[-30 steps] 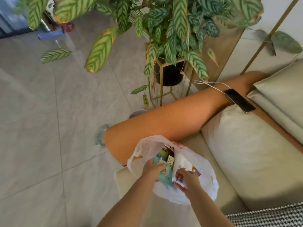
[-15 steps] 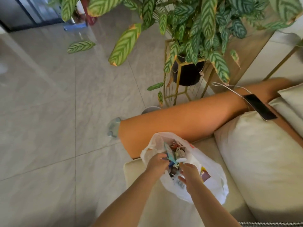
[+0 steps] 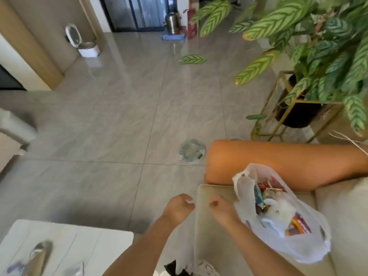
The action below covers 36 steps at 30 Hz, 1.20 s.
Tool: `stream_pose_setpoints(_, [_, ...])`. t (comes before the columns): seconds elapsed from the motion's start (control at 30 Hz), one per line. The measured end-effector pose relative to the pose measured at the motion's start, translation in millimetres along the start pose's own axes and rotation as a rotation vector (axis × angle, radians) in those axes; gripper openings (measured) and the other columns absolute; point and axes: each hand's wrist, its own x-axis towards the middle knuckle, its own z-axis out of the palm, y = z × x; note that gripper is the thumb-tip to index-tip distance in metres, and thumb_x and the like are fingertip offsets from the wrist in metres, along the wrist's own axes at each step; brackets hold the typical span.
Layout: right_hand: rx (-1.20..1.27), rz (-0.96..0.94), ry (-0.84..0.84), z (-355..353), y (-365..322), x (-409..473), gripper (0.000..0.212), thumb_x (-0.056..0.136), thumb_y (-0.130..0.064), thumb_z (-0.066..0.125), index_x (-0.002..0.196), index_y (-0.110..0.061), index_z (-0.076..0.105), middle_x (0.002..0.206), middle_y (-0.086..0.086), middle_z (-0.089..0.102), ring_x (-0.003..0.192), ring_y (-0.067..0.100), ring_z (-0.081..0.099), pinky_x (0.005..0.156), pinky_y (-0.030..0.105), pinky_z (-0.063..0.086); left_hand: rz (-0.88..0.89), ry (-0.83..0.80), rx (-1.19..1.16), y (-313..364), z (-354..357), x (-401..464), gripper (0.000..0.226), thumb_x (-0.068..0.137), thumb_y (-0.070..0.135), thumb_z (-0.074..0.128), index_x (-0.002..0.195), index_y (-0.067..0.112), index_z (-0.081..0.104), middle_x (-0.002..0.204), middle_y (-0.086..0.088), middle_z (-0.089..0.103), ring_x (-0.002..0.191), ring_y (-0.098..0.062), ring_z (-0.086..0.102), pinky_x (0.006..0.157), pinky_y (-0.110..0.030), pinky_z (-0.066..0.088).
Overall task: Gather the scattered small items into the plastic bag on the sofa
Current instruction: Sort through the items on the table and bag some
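Both hands (image 3: 196, 207) now out of the plastic bag (image 3: 294, 232), loosely curled and empty, over the sofa (image 3: 215, 242) edge.

1. The sofa (image 3: 217, 234) has a beige seat cushion and an orange-brown bolster arm (image 3: 288, 164) along its far edge.
2. A white plastic bag (image 3: 298, 242) lies directly on the seat cushion with its mouth open, and colourful small packets (image 3: 264, 198) show inside it.
3. The grey tiled floor (image 3: 119, 126) carries a round glass scale (image 3: 192, 153) just beside the sofa's arm, a gold plant stand (image 3: 278, 124) with a black pot, and a white bin (image 3: 88, 49) near the far wall.
4. A white counter (image 3: 65, 250) at lower left carries blurred items that cannot be identified.
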Motion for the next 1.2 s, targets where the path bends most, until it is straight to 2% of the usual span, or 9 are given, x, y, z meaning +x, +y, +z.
stream_pose_setpoints(0.07, [-0.111,-0.08,-0.048,28.7,-26.9,-11.6,0.024,0.092,-0.019,0.049,0.111,-0.01,0.061,0.118,0.006,0.064,0.111,0.021,0.058,0.086,0.023,0.041,-0.036,0.066,-0.025,-27.1,-29.9,-17.7,0.02,0.087,0.011,0.063,0.106,0.008,0.063,0.091,-0.009,0.062,0.079,-0.022,0.062,0.075,-0.02,0.051])
stream_pose_setpoints(0.17, [-0.265,-0.199,-0.11,77.4,-65.7,-32.9,0.023,0.092,-0.023,0.048,0.107,-0.014,0.063,0.115,0.006,0.066,0.108,0.022,0.06,0.086,0.027,0.044,-0.087,0.122,0.038,-74.7,-73.8,-44.8,0.03,0.088,0.026,0.06,0.116,0.015,0.062,0.116,-0.009,0.065,0.106,-0.026,0.063,0.093,-0.03,0.05])
stream_pose_setpoints(0.23, [-0.35,-0.284,-0.138,111.4,-89.5,-51.0,0.024,0.092,-0.028,0.049,0.106,-0.017,0.064,0.113,0.004,0.067,0.108,0.022,0.06,0.086,0.028,0.045,-0.103,0.164,0.125,-110.1,-102.7,-68.4,0.03,0.09,0.033,0.055,0.115,0.019,0.063,0.119,-0.003,0.065,0.112,-0.022,0.06,0.095,-0.028,0.047])
stream_pose_setpoints(0.43, [-0.442,-0.443,-0.251,218.7,-140.2,-114.7,0.025,0.091,-0.029,0.049,0.108,-0.017,0.064,0.113,0.004,0.067,0.107,0.022,0.061,0.088,0.028,0.046,-0.207,0.321,0.068,-219.0,-168.2,-139.6,0.027,0.09,0.046,0.052,0.102,0.026,0.066,0.111,0.002,0.067,0.105,-0.018,0.061,0.092,-0.028,0.048])
stream_pose_setpoints(0.53, [-0.495,-0.498,-0.309,267.7,-157.9,-144.0,0.025,0.092,-0.027,0.047,0.107,-0.015,0.063,0.113,0.004,0.067,0.108,0.023,0.06,0.087,0.028,0.046,-0.243,0.356,0.037,-271.2,-190.6,-169.1,0.03,0.092,0.045,0.049,0.106,0.024,0.065,0.112,0.001,0.066,0.106,-0.017,0.06,0.09,-0.025,0.045])
stream_pose_setpoints(0.77, [-0.566,-0.57,-0.442,364.7,-188.0,-194.3,0.025,0.095,-0.027,0.044,0.111,-0.015,0.06,0.116,0.002,0.064,0.109,0.02,0.058,0.09,0.028,0.048,-0.393,0.434,-0.082,-376.3,-222.5,-226.0,0.028,0.092,0.038,0.05,0.107,0.02,0.066,0.111,-0.006,0.068,0.104,-0.024,0.061,0.093,-0.03,0.048])
stream_pose_setpoints(1.0, [-0.669,-0.597,-0.55,431.2,-201.2,-211.0,0.027,0.095,-0.026,0.043,0.114,-0.014,0.06,0.116,0.002,0.063,0.109,0.019,0.057,0.091,0.03,0.048,-0.533,0.427,-0.237,-449.3,-227.0,-241.5,0.031,0.093,0.03,0.044,0.108,0.012,0.064,0.109,-0.013,0.067,0.101,-0.027,0.061,0.084,-0.027,0.046])
stream_pose_setpoints(1.1, [-0.715,-0.616,-0.593,463.4,-204.9,-201.3,0.027,0.095,-0.026,0.044,0.114,-0.016,0.06,0.116,0.001,0.063,0.108,0.018,0.058,0.089,0.029,0.048,-0.583,0.451,-0.344,-478.2,-226.2,-236.9,0.028,0.093,0.031,0.044,0.105,0.016,0.064,0.103,-0.007,0.069,0.095,-0.023,0.064,0.082,-0.026,0.047])
stream_pose_setpoints(1.2, [-0.788,-0.645,-0.65,500.4,-204.4,-184.5,0.029,0.095,-0.028,0.044,0.117,-0.016,0.059,0.119,0.003,0.061,0.11,0.018,0.057,0.089,0.03,0.048,-0.641,0.456,-0.379,-512.0,-222.2,-225.5,0.027,0.093,0.035,0.045,0.111,0.023,0.061,0.107,-0.002,0.067,0.102,-0.021,0.062,0.088,-0.028,0.048])
